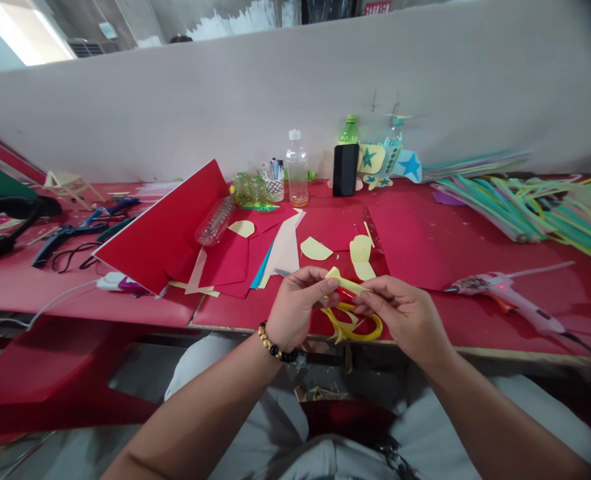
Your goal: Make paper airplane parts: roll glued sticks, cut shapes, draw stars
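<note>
Between my two hands is a narrow strip of yellow paper, held above the table's front edge. My left hand pinches its left end, and my right hand pinches the right end. Yellow-handled scissors lie just beneath, their grips partly hidden by my fingers; a bit of blade sticks out left of my left hand. Cut yellow paper pieces rest on the table beyond, one of them a rounded, curved shape above my right hand.
A glue gun with a lit red light lies on the right. Behind stand a clear bottle, a pen cup, a phone and a decorated bottle plane. Coloured sticks are piled right; a red board leans left.
</note>
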{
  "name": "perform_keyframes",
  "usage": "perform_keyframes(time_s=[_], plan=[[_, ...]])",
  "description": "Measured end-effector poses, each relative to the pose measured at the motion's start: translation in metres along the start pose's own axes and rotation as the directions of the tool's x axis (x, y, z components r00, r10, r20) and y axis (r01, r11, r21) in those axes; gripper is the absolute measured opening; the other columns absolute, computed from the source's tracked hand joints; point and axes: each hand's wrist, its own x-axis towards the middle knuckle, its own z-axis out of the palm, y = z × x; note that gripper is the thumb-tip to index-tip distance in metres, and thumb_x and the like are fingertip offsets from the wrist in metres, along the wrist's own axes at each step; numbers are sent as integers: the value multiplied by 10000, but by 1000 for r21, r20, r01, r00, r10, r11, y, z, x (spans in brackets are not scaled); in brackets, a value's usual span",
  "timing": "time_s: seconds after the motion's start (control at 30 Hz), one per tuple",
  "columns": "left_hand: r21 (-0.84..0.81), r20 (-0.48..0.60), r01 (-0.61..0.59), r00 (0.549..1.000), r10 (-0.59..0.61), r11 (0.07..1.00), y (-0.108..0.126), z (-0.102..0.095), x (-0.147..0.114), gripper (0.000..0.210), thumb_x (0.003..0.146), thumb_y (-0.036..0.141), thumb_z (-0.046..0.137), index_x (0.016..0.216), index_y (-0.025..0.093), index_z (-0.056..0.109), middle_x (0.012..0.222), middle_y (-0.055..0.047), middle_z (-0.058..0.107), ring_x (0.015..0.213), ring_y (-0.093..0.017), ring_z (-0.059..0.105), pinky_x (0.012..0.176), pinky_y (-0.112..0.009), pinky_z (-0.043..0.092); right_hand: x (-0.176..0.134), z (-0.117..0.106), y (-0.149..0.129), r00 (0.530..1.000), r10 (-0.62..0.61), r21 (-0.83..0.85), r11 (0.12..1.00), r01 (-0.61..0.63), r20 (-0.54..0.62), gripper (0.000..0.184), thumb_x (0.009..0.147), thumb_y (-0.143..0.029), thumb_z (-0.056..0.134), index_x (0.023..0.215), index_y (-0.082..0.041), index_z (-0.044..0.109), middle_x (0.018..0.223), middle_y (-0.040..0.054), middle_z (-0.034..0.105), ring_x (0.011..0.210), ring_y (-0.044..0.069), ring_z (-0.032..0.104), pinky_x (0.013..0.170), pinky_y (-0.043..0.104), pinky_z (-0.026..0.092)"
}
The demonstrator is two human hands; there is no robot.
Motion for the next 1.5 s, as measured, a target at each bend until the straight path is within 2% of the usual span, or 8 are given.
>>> perform_keyframes(time_s=[0.17, 0.43, 0.6, 0.8, 1.07, 1.27, 1.4, 1.5], plan=[[-6, 171, 141, 976, -138, 990, 11, -3, -4, 236, 759, 354, 704, 832, 139, 640, 653, -8, 619, 601, -127, 633, 586, -266, 572, 3, -17, 2, 936, -348, -420, 858, 296, -53, 192, 855, -131, 519, 932, -221, 670, 893, 32, 728, 817, 172, 686, 764, 296, 532], [250, 303, 393, 836, -457, 885, 4, -3, -2, 286, 616, 205, 819, 825, 119, 642, 642, -24, 670, 548, -111, 646, 527, -189, 534, 11, -22, -1, 871, -485, -342, 808, 480, 77, 269, 845, -81, 490, 956, -232, 683, 1034, 50, 722, 952, 178, 677, 858, 340, 530], [178, 267, 312, 897, -351, 933, 12, -9, 2, 223, 630, 201, 814, 721, 117, 628, 660, -29, 684, 565, -108, 658, 575, -190, 541, 14, -21, -3, 935, -350, -437, 851, 290, -63, 210, 854, -173, 557, 1033, -202, 663, 982, 64, 717, 872, 185, 679, 812, 321, 529], [82, 106, 146, 982, -155, 986, 30, -29, 10, 213, 662, 193, 795, 760, 135, 615, 697, -12, 680, 632, -122, 671, 695, -256, 560, 16, -10, 12, 937, -134, -658, 680, 323, 321, 321, 744, -86, 572, 1055, -141, 630, 1044, 113, 660, 999, 243, 597, 896, 359, 467], [569, 438, -92, 875, -207, 817, 52, -49, -1, 112, 748, 239, 719, 768, 137, 677, 836, -67, 686, 785, -155, 644, 760, -261, 496, 17, 14, 9, 974, 96, -856, 500, 131, 205, 247, 688, -107, 556, 930, -117, 606, 961, 156, 628, 788, 255, 629, 671, 326, 458], [762, 520, -369, 839, -163, 532, 37, -53, -2, 53, 734, 213, 717, 769, 190, 685, 1414, -66, 461, 1315, -270, 408, 1065, -396, 338, 16, -3, 12, 998, 13, -635, 772, 34, 69, 255, 702, -164, 593, 957, -166, 586, 951, 89, 649, 851, 234, 617, 740, 318, 456], [768, 603, -490, 770, -209, 411, 12, -37, 7, 131, 664, 124, 743, 765, 188, 689, 1481, -70, 380, 1412, -290, 241, 1128, -414, 249, 18, -12, 10, 992, 125, -267, 957, -112, 33, 220, 690, -180, 620, 904, -187, 566, 813, 27, 628, 708, 180, 594, 627, 282, 458], [698, 700, -564, 667, -255, 441, -1, -19, 4, 163, 668, 64, 708, 757, 199, 687, 1290, -76, 590, 1348, -257, 378, 1121, -373, 267, 13, -21, 0, 990, 139, 120, 983, -140, 21, 209, 705, -195, 643, 892, -202, 550, 718, -26, 550, 556, 110, 520, 506, 230, 404]])
